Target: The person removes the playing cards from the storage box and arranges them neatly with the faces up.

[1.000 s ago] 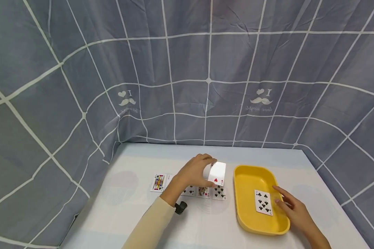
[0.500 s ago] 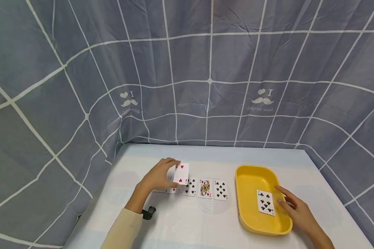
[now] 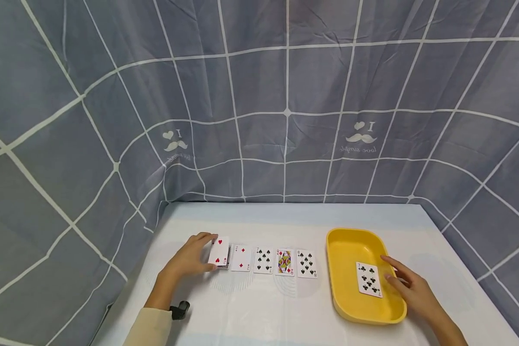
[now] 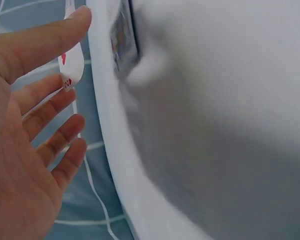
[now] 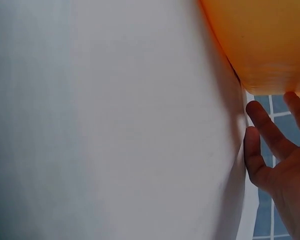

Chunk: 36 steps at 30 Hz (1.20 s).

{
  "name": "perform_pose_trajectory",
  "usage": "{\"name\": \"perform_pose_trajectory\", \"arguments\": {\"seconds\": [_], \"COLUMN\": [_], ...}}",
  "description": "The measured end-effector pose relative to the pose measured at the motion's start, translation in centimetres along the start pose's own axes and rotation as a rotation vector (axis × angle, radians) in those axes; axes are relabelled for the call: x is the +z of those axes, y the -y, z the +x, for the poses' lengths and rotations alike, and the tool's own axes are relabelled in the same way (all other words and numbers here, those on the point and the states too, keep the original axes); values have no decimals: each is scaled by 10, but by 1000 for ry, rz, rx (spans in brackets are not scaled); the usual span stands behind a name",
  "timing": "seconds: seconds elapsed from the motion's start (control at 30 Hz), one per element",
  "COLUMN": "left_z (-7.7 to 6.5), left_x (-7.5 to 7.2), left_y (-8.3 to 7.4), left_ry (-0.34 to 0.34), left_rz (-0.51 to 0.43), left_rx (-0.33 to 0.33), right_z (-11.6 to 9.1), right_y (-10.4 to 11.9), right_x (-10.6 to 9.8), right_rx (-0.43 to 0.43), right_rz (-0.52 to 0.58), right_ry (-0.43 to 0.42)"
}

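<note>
In the head view my left hand [image 3: 192, 255] pinches a two of hearts [image 3: 219, 251] between thumb and fingers, tilted over the leftmost card of a row. It mostly hides that card. In the left wrist view the held two of hearts [image 4: 72, 67] looks bent, and the other fingers are spread. To its right lie a two of diamonds [image 3: 241, 258], seven of spades [image 3: 263, 260], queen of diamonds [image 3: 285, 262] and eight of spades [image 3: 306, 264]. My right hand [image 3: 413, 290] rests with relaxed fingers at the right rim of a yellow tray [image 3: 336, 288].
A seven of clubs [image 3: 369, 279] lies face up inside the tray. The white-covered table [image 3: 259, 312] meets a grey checked curtain [image 3: 259, 134] behind and at both sides. A black strap device [image 3: 179, 310] sits on the left wrist.
My left hand has carried the two of hearts leftward along the row, from above the eight of spades to the leftmost card, and lowered it. My right hand stays at the tray.
</note>
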<state>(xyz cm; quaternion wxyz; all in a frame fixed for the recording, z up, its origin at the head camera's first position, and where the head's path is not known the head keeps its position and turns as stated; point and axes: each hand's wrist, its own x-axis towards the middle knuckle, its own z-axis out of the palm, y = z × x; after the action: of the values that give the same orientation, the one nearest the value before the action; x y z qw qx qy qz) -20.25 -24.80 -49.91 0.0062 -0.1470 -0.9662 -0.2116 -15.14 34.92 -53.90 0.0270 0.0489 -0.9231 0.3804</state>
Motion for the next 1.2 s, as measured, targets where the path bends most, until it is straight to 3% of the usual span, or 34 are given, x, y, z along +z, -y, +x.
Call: {"name": "perform_pose_trajectory", "arguments": {"seconds": [0.23,0.43,0.63,1.03,1.2], "left_z": [-10,-11,-6,1,1], "left_x": [-5,-9,-10,-12,-8], "left_y": [32,47,52,47,47], "left_ry": [47,98,126,206,196], "left_rz": [13,8,2,-17,-30], "left_rx": [-17,-26,-24,-158,-147], "right_z": [1,1,0,1,3], "right_y": [-2,-2,-1,-2,0], "right_x": [1,2,2,4,0], "right_rx": [-11,-17,-18,47,38], "right_rz": [-4,-11,-11,-23,-5], "right_ry": [4,-12,-20,23,37]}}
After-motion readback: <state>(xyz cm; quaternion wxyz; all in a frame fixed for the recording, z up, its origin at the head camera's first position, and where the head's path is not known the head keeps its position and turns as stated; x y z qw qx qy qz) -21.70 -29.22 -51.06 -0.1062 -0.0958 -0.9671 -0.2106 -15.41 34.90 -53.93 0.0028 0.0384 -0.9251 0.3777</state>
